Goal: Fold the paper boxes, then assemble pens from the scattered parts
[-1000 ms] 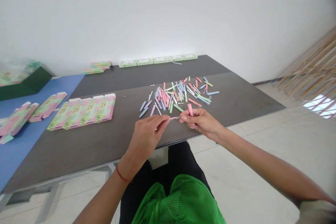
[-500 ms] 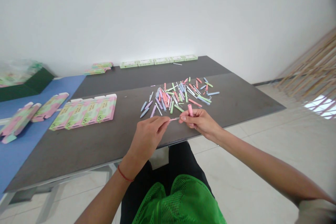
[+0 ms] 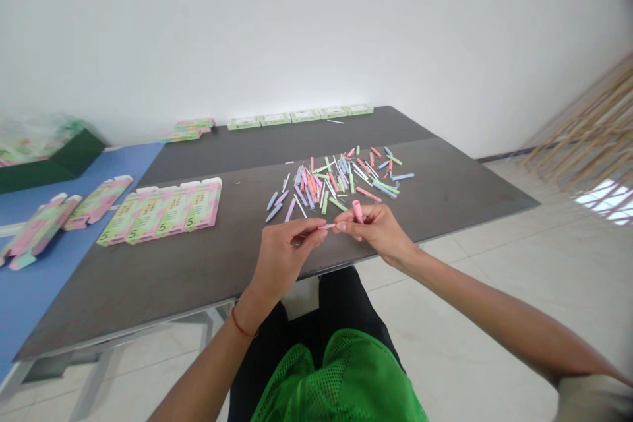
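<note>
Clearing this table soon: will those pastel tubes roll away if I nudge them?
Probably: the pastel tubes look round, and the dark tabletop looks smooth. They seem light and stiff, since the pink one looks straight in the right hand.

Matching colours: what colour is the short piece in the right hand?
The short piece in the right hand is pink, clearest in the head view.

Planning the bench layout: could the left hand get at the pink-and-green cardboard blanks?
Probably yes: only bare tabletop separates the left hand from the cardboard blanks, though it pinches a thin pink piece.
</note>
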The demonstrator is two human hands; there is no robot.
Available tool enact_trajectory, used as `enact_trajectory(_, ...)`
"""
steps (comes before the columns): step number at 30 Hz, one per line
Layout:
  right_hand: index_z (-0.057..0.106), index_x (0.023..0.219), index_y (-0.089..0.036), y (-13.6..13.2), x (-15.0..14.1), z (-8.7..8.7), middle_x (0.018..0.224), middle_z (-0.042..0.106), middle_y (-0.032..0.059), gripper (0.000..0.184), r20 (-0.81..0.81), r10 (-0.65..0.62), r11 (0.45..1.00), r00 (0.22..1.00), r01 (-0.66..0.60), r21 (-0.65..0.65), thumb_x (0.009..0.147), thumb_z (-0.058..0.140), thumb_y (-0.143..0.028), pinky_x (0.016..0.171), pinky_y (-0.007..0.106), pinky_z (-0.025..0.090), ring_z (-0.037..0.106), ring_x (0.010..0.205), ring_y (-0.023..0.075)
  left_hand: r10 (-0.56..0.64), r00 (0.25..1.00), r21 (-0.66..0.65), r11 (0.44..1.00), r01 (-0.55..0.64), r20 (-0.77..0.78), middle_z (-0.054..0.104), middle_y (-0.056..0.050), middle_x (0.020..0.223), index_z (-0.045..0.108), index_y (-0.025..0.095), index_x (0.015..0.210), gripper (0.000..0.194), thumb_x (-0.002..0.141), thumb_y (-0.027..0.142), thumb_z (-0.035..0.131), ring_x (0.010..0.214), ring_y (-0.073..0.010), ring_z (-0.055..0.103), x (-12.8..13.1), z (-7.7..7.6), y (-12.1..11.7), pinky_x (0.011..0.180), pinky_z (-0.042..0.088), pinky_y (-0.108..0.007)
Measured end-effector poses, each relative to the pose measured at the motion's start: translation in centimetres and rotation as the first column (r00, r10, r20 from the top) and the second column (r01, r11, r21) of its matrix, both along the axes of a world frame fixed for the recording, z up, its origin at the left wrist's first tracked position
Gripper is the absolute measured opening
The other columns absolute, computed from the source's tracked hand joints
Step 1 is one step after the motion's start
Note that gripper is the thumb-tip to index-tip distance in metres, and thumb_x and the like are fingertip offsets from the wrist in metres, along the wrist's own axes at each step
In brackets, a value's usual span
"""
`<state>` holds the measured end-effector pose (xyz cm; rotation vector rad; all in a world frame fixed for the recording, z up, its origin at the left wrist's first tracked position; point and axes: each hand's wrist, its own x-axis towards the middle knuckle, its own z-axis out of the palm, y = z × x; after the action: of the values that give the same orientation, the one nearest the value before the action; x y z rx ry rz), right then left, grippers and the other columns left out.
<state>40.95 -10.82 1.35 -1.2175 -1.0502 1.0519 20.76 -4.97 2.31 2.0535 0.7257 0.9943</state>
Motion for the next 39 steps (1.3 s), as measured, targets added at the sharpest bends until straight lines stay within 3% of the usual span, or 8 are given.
enact_trajectory(3, 0.082, 0.081, -0.017, 0.1, 0.1, -0.5, 0.067, 0.073, 0.0046, 0.028, -0.014, 0.035, 0.999, 0.999, -0.035, -0.032, 0.066, 0.093, -0.038, 0.048, 0.025, 0.032, 0.046, 0.051, 0.0091, -0.012, 0.999, -0.05, 0.999, 0.015, 0.044, 0.08, -0.002, 0.083, 0.079, 0.019, 0.099, 0.013, 0.093, 0.028, 0.071, 0.07, -0.0159, 0.075, 0.1, -0.5, 0.0, 0.067, 0.061, -0.024)
enact_trajectory(9, 0.082, 0.086, -0.017, -0.3, -0.1, -0.5, 0.068, 0.073, 0.0032, 0.032, 0.012, 0.144, 0.989, 0.989, -0.144, -0.029, 0.066, 0.093, -0.039, 0.048, 0.025, 0.041, 0.052, 0.051, 0.0103, -0.031, 0.996, 0.087, 0.995, 0.039, -0.085, 0.077, -0.001, 0.079, 0.074, 0.019, 0.088, 0.008, 0.092, 0.022, 0.068, 0.069, -0.0133, 0.071, -0.4, 0.1, -0.4, 0.067, 0.058, -0.021)
enact_trajectory(15, 0.082, 0.101, -0.019, -1.5, 0.2, 0.2, 0.085, 0.076, 0.0056, 0.031, 0.184, 0.211, 0.972, 0.96, -0.226, 0.066, 0.088, 0.076, -0.047, 0.064, 0.03, 0.049, 0.058, 0.065, 0.0146, -0.034, 0.993, 0.096, 0.994, 0.046, -0.115, 0.074, 0.002, 0.075, 0.07, 0.019, 0.089, 0.008, 0.095, 0.021, 0.065, 0.065, -0.0106, 0.069, -2.2, 2.8, -0.7, 0.063, 0.054, -0.018)
enact_trajectory(18, 0.081, 0.104, -0.019, -2.3, 0.5, 0.8, 0.093, 0.076, 0.008, 0.03, 0.313, 0.236, 0.952, 0.92, -0.284, 0.116, 0.095, 0.069, -0.044, 0.071, 0.031, 0.048, 0.064, 0.079, 0.019, -0.049, 0.985, 0.19, 0.978, 0.081, -0.163, 0.074, 0.004, 0.076, 0.07, 0.021, 0.092, 0.005, 0.095, 0.024, 0.068, 0.065, -0.0092, 0.068, -3.1, 4.7, -1.3, 0.062, 0.052, -0.017)
enact_trajectory(21, 0.081, 0.109, -0.019, -2.8, 0.6, 1.1, 0.091, 0.074, 0.0077, 0.03, 0.398, 0.269, 0.928, 0.877, -0.347, 0.137, 0.095, 0.069, -0.043, 0.071, 0.03, 0.047, 0.064, 0.079, 0.0196, -0.092, 0.963, 0.285, 0.944, 0.165, -0.254, 0.073, 0.004, 0.077, 0.069, 0.022, 0.094, 0.005, 0.097, 0.026, 0.067, 0.064, -0.0088, 0.066, -3.4, 5.7, -2.2, 0.06, 0.05, -0.017)
enact_trajectory(33, 0.081, 0.107, -0.02, -3.0, 0.0, 0.9, 0.083, 0.069, 0.0048, 0.026, 0.444, 0.317, 0.89, 0.838, -0.424, 0.165, 0.097, 0.068, -0.041, 0.067, 0.029, 0.044, 0.059, 0.072, 0.0177, -0.114, 0.916, 0.45, 0.843, 0.295, -0.385, 0.074, 0.0, 0.086, 0.066, 0.019, 0.097, 0.013, 0.104, 0.021, 0.055, 0.071, -0.012, 0.067, -2.6, 4.9, -2.4, 0.071, 0.049, -0.025)
enact_trajectory(39, 0.08, 0.095, -0.017, -2.9, -0.4, 0.6, 0.082, 0.068, 0.0045, 0.024, 0.278, 0.358, 0.904, 0.891, -0.406, 0.137, 0.092, 0.074, -0.04, 0.068, 0.029, 0.043, 0.058, 0.075, 0.018, -0.131, 0.919, 0.495, 0.81, 0.315, -0.371, 0.078, -0.004, 0.105, 0.068, 0.022, 0.118, 0.018, 0.104, 0.022, 0.056, 0.094, -0.0164, 0.074, -3.0, 4.6, -2.1, 0.079, 0.056, -0.026)
